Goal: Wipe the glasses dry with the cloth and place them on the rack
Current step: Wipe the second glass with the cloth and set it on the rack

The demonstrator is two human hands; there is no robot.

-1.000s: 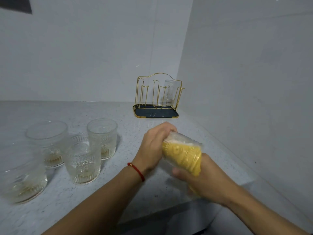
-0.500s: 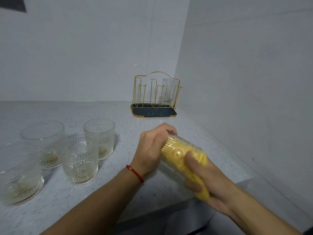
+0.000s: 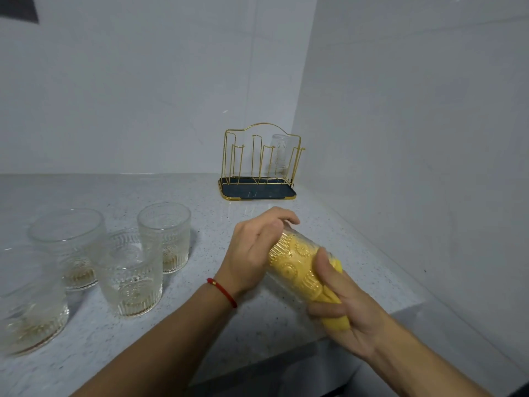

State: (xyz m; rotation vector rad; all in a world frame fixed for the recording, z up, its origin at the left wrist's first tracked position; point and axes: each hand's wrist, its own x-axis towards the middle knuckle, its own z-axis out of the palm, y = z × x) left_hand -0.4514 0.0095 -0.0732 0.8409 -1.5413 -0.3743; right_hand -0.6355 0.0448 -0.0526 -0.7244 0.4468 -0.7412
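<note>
My left hand (image 3: 254, 253) grips the base end of an embossed clear glass (image 3: 294, 262) held tilted above the counter. A yellow cloth (image 3: 335, 319) is stuffed inside the glass and sticks out of its mouth, where my right hand (image 3: 343, 305) holds it and the rim. Several more embossed glasses stand upright at the left: one (image 3: 164, 236) nearest the hands, one (image 3: 131, 273) in front of it, one (image 3: 68, 247) behind. A gold wire rack (image 3: 260, 161) on a dark tray stands in the far corner, with one glass (image 3: 280, 154) upside down on a right-hand peg.
A fourth glass (image 3: 25, 302) stands blurred at the left edge. The speckled grey counter (image 3: 217, 219) meets white walls behind and on the right, and its front edge drops off below my forearms.
The glass has turned in my hands, showing more embossed side. My right thumb has come over the glass, and the cloth has pushed further inside.
</note>
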